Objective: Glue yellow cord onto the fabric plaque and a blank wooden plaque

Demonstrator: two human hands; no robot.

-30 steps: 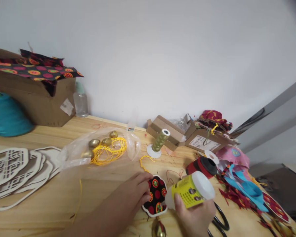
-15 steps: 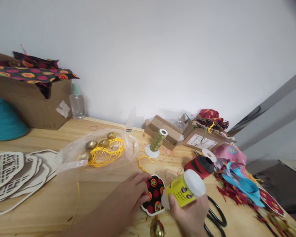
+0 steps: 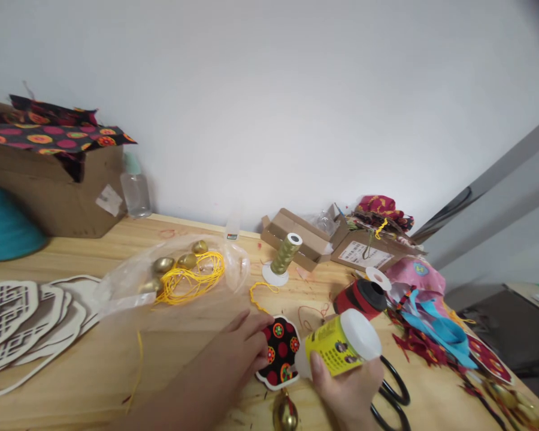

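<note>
Pinning the patterned ornament (image 3: 282, 353) to the table (image 3: 94, 359), the left hand (image 3: 245, 353) lies spread flat; just right of it the right hand (image 3: 350, 389) grips a glue bottle (image 3: 341, 346) lying sideways, nozzle apparently touching the ornament

No writing can be read.
The white label (image 3: 365, 255) on the cardboard box (image 3: 404, 254) and the yellow label (image 3: 329, 348) on the bottle (image 3: 362, 335) carry print too small to read.
</note>
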